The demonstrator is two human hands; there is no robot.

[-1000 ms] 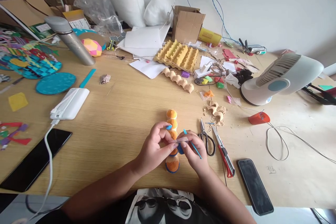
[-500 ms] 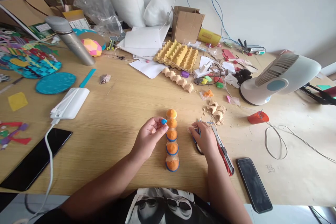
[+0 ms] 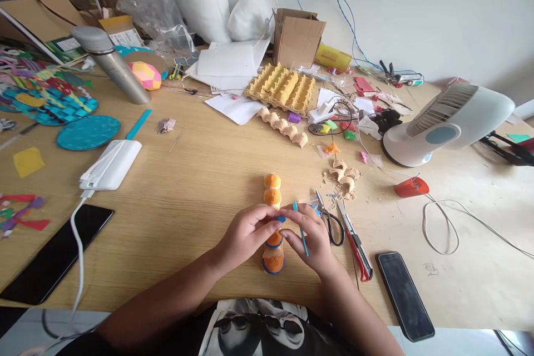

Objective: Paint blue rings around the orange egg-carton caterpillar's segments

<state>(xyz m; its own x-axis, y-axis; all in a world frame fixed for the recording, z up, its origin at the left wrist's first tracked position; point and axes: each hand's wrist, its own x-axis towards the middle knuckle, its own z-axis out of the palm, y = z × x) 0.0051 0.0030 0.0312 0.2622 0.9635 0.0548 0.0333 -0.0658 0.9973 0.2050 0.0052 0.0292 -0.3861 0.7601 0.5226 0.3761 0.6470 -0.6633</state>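
My left hand [image 3: 246, 233] pinches a small lump of blue clay [image 3: 280, 219] between thumb and fingers. My right hand [image 3: 314, 238] has a thin blue modelling tool [image 3: 303, 238] tucked between its fingers, and its fingertips meet the left ones at the clay. Beneath both hands lies a strip of egg-carton cups [image 3: 273, 262] topped with orange domes, the nearer ones edged in blue; its middle is hidden by the fingers. Beside my right hand are black-handled scissors [image 3: 336, 231] and a red utility knife [image 3: 359, 253].
A phone [image 3: 404, 295] lies at the right front, a white fan [image 3: 442, 122] behind it. Torn carton scraps [image 3: 344, 175], a bare carton strip [image 3: 283, 127] and a yellow egg tray [image 3: 281, 89] lie farther back. At left are a power bank [image 3: 112, 164] and black tablet [image 3: 58, 253].
My right hand has moved left from beside the scissors, bringing the blue tool with it. My left hand has shifted slightly right and down with the clay, and the hands now meet over the strip.
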